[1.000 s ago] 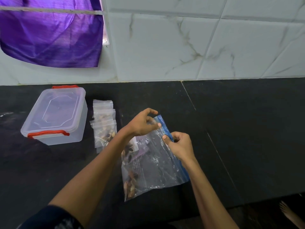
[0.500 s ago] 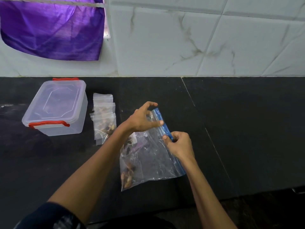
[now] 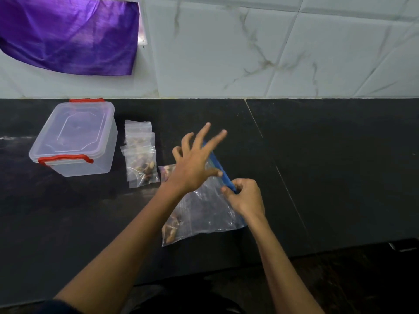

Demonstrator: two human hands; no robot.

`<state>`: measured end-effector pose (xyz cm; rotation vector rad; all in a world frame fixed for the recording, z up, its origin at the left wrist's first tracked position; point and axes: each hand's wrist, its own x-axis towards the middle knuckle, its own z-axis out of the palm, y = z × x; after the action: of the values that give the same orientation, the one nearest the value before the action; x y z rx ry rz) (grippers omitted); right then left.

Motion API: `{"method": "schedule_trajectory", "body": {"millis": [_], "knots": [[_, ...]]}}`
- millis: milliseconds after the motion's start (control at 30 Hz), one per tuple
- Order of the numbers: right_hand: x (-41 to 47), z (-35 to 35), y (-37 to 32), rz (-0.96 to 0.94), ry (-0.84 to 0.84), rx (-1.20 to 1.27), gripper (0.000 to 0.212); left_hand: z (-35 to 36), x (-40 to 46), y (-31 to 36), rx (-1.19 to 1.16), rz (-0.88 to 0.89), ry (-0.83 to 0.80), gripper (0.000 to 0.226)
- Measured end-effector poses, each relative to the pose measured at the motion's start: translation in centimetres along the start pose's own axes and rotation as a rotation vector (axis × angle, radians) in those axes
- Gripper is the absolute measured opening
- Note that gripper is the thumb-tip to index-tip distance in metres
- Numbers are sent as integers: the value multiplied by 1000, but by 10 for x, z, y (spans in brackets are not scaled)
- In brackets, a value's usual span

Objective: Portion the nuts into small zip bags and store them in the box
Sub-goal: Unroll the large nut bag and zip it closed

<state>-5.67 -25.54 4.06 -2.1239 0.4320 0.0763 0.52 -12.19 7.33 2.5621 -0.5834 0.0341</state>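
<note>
A large clear zip bag (image 3: 204, 214) with a blue zip strip lies on the black counter, with nuts (image 3: 170, 230) gathered at its left end. My right hand (image 3: 246, 198) pinches the blue strip near its lower end. My left hand (image 3: 195, 164) hovers over the bag's upper part with fingers spread, holding nothing. Left of the big bag lies a stack of small zip bags (image 3: 140, 155), the front ones with nuts inside. Further left stands a clear plastic box (image 3: 74, 141) with red clips and its lid on.
The black counter (image 3: 328, 166) stretches to the right, with a seam running diagonally. A white marbled tile wall backs it, and a purple cloth (image 3: 68, 35) hangs at the upper left. The counter's front edge lies just below the big bag.
My left hand has let go of the blue zip strip and spread its fingers above the bag. My right hand keeps its pinch on the strip.
</note>
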Motion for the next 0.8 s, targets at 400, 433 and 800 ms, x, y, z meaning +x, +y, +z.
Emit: {"method": "schedule_trajectory", "body": {"millis": [400, 433, 800], "knots": [[-23, -15, 6, -40, 52, -170, 13, -14, 6, 16, 506, 222, -164, 16], [-23, -13, 7, -31, 49, -150, 13, -16, 5, 18, 499, 222, -209, 21], [-39, -20, 18, -37, 204, -21, 11, -6, 0, 23, 440, 208, -185, 16]]}}
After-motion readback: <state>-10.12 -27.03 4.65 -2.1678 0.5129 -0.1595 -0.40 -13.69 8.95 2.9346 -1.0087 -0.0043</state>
